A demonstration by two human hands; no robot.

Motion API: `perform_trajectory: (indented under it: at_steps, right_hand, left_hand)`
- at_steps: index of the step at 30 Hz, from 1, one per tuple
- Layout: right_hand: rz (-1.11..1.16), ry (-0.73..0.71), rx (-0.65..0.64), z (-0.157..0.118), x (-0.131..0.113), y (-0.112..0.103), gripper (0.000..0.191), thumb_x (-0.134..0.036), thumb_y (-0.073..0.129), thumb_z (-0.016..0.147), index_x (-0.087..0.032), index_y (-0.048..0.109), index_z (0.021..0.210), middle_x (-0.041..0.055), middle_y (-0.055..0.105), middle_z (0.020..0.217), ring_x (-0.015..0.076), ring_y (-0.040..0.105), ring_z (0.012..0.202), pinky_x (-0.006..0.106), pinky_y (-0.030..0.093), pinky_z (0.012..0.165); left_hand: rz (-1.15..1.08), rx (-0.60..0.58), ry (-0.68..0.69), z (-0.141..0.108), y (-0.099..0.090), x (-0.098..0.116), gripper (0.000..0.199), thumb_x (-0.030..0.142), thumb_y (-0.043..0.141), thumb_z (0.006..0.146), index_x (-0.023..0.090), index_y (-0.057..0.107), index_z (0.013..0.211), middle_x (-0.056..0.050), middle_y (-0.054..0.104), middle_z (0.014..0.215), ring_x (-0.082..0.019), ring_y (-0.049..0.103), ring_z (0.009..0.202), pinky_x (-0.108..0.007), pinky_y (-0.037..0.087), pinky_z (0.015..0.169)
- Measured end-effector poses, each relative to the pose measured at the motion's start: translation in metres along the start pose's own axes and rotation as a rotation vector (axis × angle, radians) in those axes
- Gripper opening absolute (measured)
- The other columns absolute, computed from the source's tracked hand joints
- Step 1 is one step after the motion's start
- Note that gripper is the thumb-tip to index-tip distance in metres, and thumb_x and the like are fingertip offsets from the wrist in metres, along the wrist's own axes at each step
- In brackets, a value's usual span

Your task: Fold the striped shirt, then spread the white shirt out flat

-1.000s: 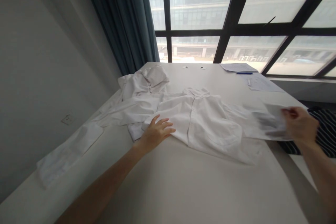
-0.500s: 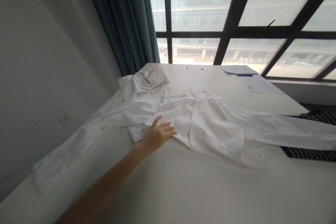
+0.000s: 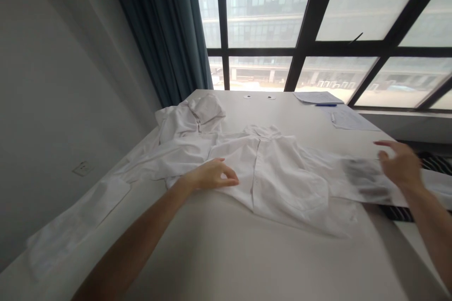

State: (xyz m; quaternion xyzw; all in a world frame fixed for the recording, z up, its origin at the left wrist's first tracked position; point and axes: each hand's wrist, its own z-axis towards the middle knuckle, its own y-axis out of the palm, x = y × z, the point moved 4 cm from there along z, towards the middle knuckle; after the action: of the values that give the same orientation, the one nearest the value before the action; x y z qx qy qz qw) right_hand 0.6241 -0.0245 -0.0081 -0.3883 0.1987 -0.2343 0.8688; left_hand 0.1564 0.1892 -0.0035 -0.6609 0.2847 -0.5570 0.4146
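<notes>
A white button-up shirt [image 3: 278, 174] lies spread on the white table [image 3: 282, 263], its collar toward the window and its sleeves stretched out left and right. My left hand [image 3: 212, 175] rests at the lower left front, thumb and forefinger curled together in a pinch at the cloth near the hem. Over the right sleeve hovers my right hand [image 3: 400, 162], slightly blurred, thumb and forefinger apart with nothing between them. Its dark shadow falls on the sleeve. A second white garment [image 3: 190, 115] lies crumpled at the back left, partly beneath the shirt's left sleeve.
Papers [image 3: 353, 116] and a blue pen [image 3: 325, 105] lie at the table's back right. Two small white discs [image 3: 271, 98] sit near the far edge. Dark striped fabric [image 3: 436, 162] shows under the right sleeve. A blue curtain [image 3: 165, 33] and a wall bound the left side.
My right hand has come into view from the right, above the sleeve. My left hand has gone from flat, spread fingers to a pinch at the shirt. The view has tilted slightly.
</notes>
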Motion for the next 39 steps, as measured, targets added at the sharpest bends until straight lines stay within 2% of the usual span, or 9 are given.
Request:
perform_trajectory:
  at_steps: [2,5,11,16,22,27,32,36,39]
  right_hand:
    - [0.105,-0.007,-0.25,0.002,-0.033,0.031,0.035,-0.024,0.043,0.084,-0.016,0.066,0.109,0.0146,0.066,0.118,0.0262,0.06,0.109,0.036,0.044,0.094]
    - [0.157,-0.083,-0.41,0.008,-0.085,0.076,0.034,-0.027,0.046,0.084,-0.02,0.066,0.111,0.0081,0.069,0.116,0.0222,0.062,0.105,0.032,0.045,0.092]
    - [0.127,-0.078,-0.556,0.016,-0.132,0.131,0.034,-0.032,0.046,0.086,-0.02,0.069,0.108,0.0117,0.07,0.105,0.0284,0.063,0.099,0.04,0.047,0.084]
    - [0.147,-0.12,-0.638,0.019,-0.137,0.135,0.029,-0.03,0.048,0.085,-0.02,0.071,0.1,0.012,0.069,0.11,0.0276,0.062,0.103,0.036,0.046,0.085]
    - [0.17,-0.116,-0.753,0.025,-0.132,0.134,0.031,-0.035,0.048,0.086,-0.023,0.066,0.108,0.0035,0.074,0.091,0.0184,0.066,0.075,0.03,0.047,0.073]
    - [0.169,-0.153,-0.797,0.032,-0.131,0.135,0.018,-0.036,0.059,0.077,-0.023,0.071,0.08,0.0019,0.072,0.074,0.0191,0.064,0.067,0.029,0.044,0.065]
    - [0.168,-0.09,-0.635,0.053,-0.121,0.129,0.025,-0.035,0.049,0.085,-0.02,0.069,0.088,0.008,0.073,0.088,0.0216,0.065,0.079,0.028,0.044,0.069]
    - [0.11,0.041,-0.42,0.065,-0.113,0.124,0.042,-0.04,0.034,0.094,-0.015,0.057,0.118,0.0157,0.07,0.1,0.0279,0.064,0.092,0.037,0.045,0.078]
    - [0.078,0.073,-0.363,0.059,-0.113,0.127,0.043,-0.036,0.029,0.095,-0.015,0.051,0.126,0.017,0.068,0.106,0.0308,0.062,0.1,0.047,0.042,0.087]
  left_hand:
    - [-0.068,0.075,-0.083,0.019,-0.012,-0.022,0.03,0.041,0.049,0.094,0.026,0.075,0.096,0.002,0.076,0.1,-0.017,0.069,0.091,-0.03,0.04,0.102]
    - [0.107,0.316,-0.295,0.047,-0.028,-0.068,0.029,0.031,0.047,0.095,0.022,0.072,0.105,-0.003,0.072,0.114,-0.019,0.065,0.105,-0.025,0.045,0.093]
    - [0.317,0.455,-0.582,0.071,-0.032,-0.138,0.033,0.019,0.046,0.093,0.017,0.061,0.122,-0.015,0.061,0.128,-0.028,0.053,0.122,-0.045,0.036,0.105]
    - [0.31,0.469,-0.629,0.073,-0.035,-0.159,0.032,0.028,0.055,0.09,0.016,0.063,0.119,-0.017,0.06,0.125,-0.032,0.05,0.122,-0.048,0.034,0.104]
    - [0.167,0.486,-0.585,0.079,-0.044,-0.171,0.027,0.032,0.057,0.087,0.016,0.07,0.104,-0.01,0.068,0.115,-0.025,0.061,0.107,-0.034,0.043,0.096]
    - [0.056,0.552,-0.57,0.078,-0.048,-0.179,0.025,0.031,0.056,0.085,0.016,0.072,0.098,-0.005,0.074,0.101,-0.021,0.066,0.094,-0.029,0.049,0.086]
    - [0.075,0.7,-0.613,0.077,-0.061,-0.182,0.027,0.029,0.054,0.088,0.015,0.07,0.104,-0.008,0.072,0.106,-0.022,0.065,0.099,-0.029,0.047,0.088]
    - [0.164,0.791,-0.671,0.078,-0.071,-0.183,0.032,0.033,0.045,0.095,0.015,0.065,0.112,-0.012,0.069,0.111,-0.025,0.062,0.104,-0.033,0.045,0.091]
    - [0.229,0.767,-0.694,0.08,-0.069,-0.183,0.029,0.029,0.045,0.094,0.016,0.064,0.112,-0.014,0.067,0.111,-0.028,0.061,0.105,-0.037,0.044,0.092]
